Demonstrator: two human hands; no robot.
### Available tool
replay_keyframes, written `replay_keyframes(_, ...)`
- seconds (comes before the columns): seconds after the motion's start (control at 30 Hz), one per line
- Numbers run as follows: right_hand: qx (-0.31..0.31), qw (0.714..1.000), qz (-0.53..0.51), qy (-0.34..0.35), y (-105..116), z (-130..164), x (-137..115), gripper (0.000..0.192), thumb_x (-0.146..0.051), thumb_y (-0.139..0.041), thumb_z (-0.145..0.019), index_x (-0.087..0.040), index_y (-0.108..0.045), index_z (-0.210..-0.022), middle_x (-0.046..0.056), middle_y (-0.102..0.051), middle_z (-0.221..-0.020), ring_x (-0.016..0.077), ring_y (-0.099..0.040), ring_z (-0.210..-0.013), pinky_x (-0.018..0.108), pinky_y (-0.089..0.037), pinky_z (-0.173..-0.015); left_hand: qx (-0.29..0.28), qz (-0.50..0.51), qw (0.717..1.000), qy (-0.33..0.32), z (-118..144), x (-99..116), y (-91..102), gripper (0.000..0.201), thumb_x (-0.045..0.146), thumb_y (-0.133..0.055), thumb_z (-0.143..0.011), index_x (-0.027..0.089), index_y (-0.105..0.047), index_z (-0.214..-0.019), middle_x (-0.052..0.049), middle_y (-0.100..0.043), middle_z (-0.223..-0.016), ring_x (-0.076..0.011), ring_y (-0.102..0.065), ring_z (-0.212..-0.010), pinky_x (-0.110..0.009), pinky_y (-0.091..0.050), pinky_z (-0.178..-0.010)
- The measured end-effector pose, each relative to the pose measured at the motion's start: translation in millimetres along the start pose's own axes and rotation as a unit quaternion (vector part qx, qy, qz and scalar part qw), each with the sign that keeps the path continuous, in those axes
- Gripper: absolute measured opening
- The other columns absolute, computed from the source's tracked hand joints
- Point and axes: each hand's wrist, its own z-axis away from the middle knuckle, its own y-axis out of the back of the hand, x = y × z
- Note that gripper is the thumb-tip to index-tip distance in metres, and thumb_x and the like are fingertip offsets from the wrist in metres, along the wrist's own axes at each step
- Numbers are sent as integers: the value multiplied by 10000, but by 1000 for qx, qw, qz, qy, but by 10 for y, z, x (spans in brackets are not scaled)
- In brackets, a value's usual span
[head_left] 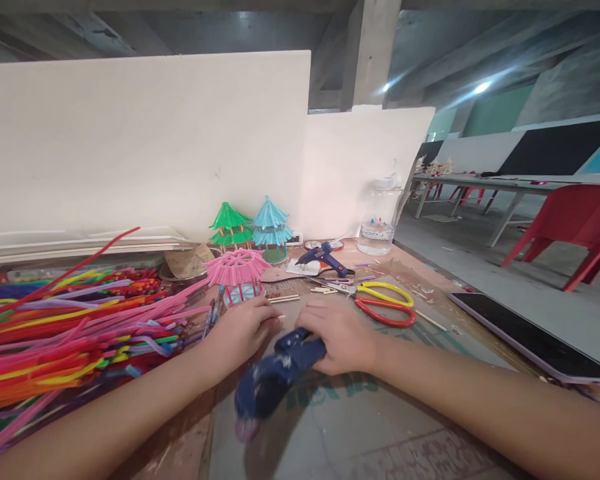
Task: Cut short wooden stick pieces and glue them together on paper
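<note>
Blue glue gun (277, 373) nearest me, my right hand (341, 337) grasping it, left hand (240, 331) fingers released flat, pink pagoda (237, 272) at 12 o'clock.

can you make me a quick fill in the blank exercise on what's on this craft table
1. The right hand holds a dark blue ____ gun.
2. The scissors have one yellow handle and one ____ handle.
3. The left hand rests just in front of the small ____ pagoda model.
4. Beside the green pagoda stands a ____ one.

Missing words: glue; red; pink; blue
</note>
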Motion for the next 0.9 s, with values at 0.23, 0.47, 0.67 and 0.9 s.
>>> replay_keyframes(0.23,-111,976,25,187,-10,-56,-194,228,-387,-701,-716,-179,-626,-772,15,-634,-665,174,-533,-660,317,-398,-634,-26,-58,997,-49,-619,101,-278,143,212,-562,-942,160,-682,-1000,-69,-682,-1033,-198,-649,-955,-385,-530,-869)
replay_keyframes(0.47,-187,964,11,190,64,-155,-177,308,-427,-643,-811,-136,-651,-914,47,-695,-790,206,-590,-781,332,-441,-714,-27,-101,991,-84,-1051,399,-316,206,249,-583,-936,164,-656,-1108,-81,-677,-1144,-234,-623,-1082,-457,-496,-955)
replay_keyframes(0.67,-192,972,-16,136,117,-154,-142,411,-358,-683,-802,-92,-631,-1111,88,-726,-1027,234,-620,-982,333,-457,-889,-32,-94,991,-85,-1043,647,6,221,222,-542,-905,214,-740,-1004,-40,-761,-1031,-223,-680,-981,-307,-511,-820)
replay_keyframes(0.9,-191,978,-40,69,49,-225,-91,425,-344,-699,-800,-84,-630,-1128,127,-712,-1099,253,-640,-1015,348,-484,-936,-27,-91,990,-107,-880,699,212,271,250,-477,-919,211,-742,-967,-9,-773,-896,-171,-702,-780,-232,-499,-636)
